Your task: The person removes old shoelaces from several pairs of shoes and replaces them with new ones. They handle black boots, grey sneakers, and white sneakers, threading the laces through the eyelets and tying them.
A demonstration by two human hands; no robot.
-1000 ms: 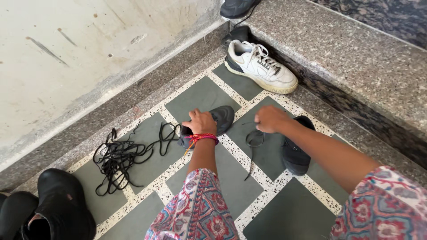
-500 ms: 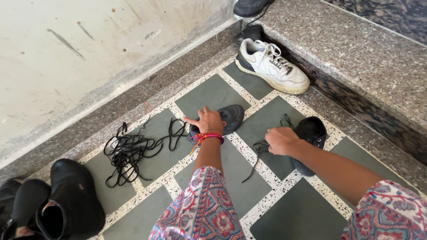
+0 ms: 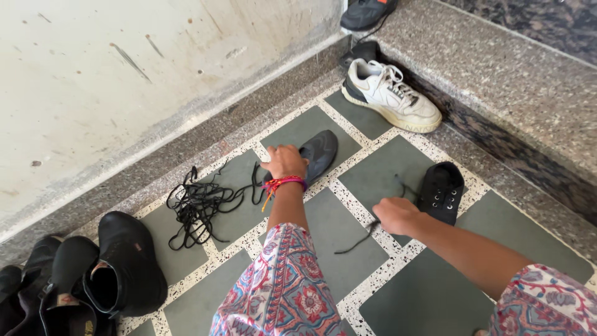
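While the left hand is pressing flat on a dark shoe at frame centre, the right hand is pinching closed on a black lace running to the black sneaker at right, apparently unlacing, needing a steady pull.

Floor: grey-green tiles bordered by white speckled terrazzo strips. Wall: off-white, marked with dark scuffs. Step: speckled grey stone. Sneaker: white with cream sole. Two small shoes: black. Loose laces: black. Boots: black. Sleeves: pink, red and blue floral print. Wrist threads: red, purple and yellow.
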